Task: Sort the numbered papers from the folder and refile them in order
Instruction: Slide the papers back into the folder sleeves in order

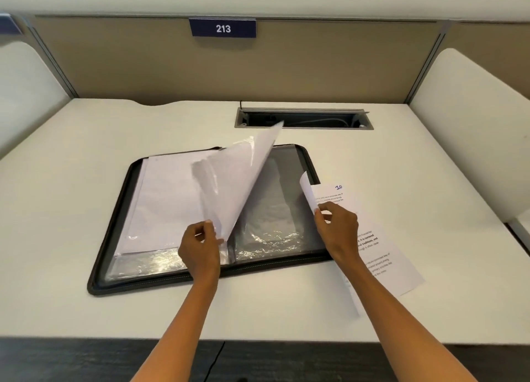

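A black zip folder (pixel 114 218) lies open on the white desk, with clear plastic sleeves inside. White paper fills the sleeves on its left side (pixel 163 198). My left hand (pixel 200 247) pinches the lower edge of one sleeve holding a sheet (pixel 241 178) and lifts it up over the spine. The right-hand sleeve (pixel 272 215) below it looks empty and shiny. My right hand (pixel 335 224) pinches the left edge of a loose printed paper (pixel 381 255) marked "10", which lies on the desk partly over the folder's right edge; its near corner curls upward.
A recessed cable tray (pixel 304 119) with an open lid sits in the desk behind the folder. A tan partition with a sign "213" (pixel 222 28) closes the back, and white side panels (pixel 473 117) flank the desk. The desk's dark front edge (pixel 86 356) runs below.
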